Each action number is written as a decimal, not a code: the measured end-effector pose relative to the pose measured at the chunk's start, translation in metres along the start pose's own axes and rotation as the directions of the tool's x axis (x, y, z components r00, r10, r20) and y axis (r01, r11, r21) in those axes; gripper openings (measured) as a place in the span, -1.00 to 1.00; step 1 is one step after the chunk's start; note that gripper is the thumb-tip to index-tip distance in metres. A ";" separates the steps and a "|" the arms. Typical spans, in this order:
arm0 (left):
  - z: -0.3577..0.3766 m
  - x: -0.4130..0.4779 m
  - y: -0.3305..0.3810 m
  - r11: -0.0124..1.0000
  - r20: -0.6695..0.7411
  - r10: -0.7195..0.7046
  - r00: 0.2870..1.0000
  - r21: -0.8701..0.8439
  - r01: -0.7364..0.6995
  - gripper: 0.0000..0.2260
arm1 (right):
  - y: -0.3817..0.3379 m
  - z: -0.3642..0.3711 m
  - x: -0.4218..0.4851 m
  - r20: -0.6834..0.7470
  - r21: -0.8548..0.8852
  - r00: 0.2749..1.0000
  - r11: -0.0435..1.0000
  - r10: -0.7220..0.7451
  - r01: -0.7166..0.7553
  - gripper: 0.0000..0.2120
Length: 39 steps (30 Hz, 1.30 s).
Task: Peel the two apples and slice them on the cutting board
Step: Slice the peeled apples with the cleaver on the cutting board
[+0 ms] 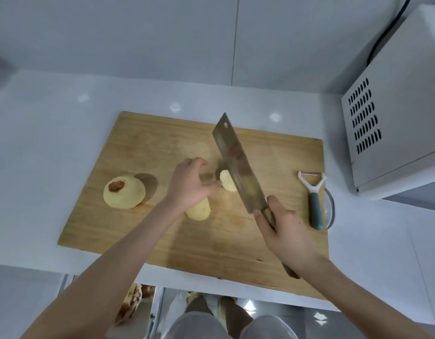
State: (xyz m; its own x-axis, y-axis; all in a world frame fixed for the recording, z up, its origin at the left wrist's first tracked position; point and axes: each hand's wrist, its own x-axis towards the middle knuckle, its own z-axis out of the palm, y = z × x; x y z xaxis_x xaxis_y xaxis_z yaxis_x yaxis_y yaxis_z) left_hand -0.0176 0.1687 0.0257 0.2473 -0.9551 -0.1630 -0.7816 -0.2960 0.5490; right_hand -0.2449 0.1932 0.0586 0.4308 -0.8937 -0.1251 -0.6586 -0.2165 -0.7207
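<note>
The right hand (282, 228) reaches in from the near right corner of the cutting board (143, 231), fingers wrapped tight round the handle of a cleaver (236, 157). The blade slants toward the far edge. A small apple piece (226, 183) lies mid-board against the blade's left side. The left hand (189, 184) arches over the board with fingers curled and one fingertip at that piece; whether it grips is unclear. An apple half (200, 210) sits under its wrist. A whole peeled apple (124, 192) stands near the left edge and a peeler (314, 199) lies at the right edge.
</note>
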 end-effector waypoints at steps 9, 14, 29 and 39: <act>0.048 0.044 0.046 0.954 0.196 0.127 0.972 0.245 -0.174 -0.41 | 0.010 -0.027 0.017 -0.145 -0.002 0.982 0.992 0.123 -0.125 -0.70; 0.003 0.072 0.002 0.990 0.013 -0.016 1.000 0.143 0.014 -0.43 | 0.007 -0.019 0.018 -0.034 -0.031 0.988 0.988 0.149 -0.150 -0.84; -0.032 0.000 -0.021 0.928 0.346 0.201 0.916 0.233 -0.292 -0.36 | -0.006 0.020 0.027 0.095 -0.374 0.963 0.906 0.252 -0.200 -0.90; 0.007 -0.012 -0.034 0.884 0.342 0.306 0.889 0.244 -0.398 -0.38 | -0.017 0.024 0.049 0.190 -0.251 0.886 0.893 0.424 -0.373 -0.89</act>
State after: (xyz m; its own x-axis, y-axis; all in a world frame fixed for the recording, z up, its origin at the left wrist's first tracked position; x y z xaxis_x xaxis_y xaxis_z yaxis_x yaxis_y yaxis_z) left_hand 0.0023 0.1897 0.0034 -0.2149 -0.9422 -0.2572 -0.9295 0.1165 0.3498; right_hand -0.1977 0.1629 0.0486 0.2196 -0.8086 -0.5458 -0.9040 0.0416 -0.4254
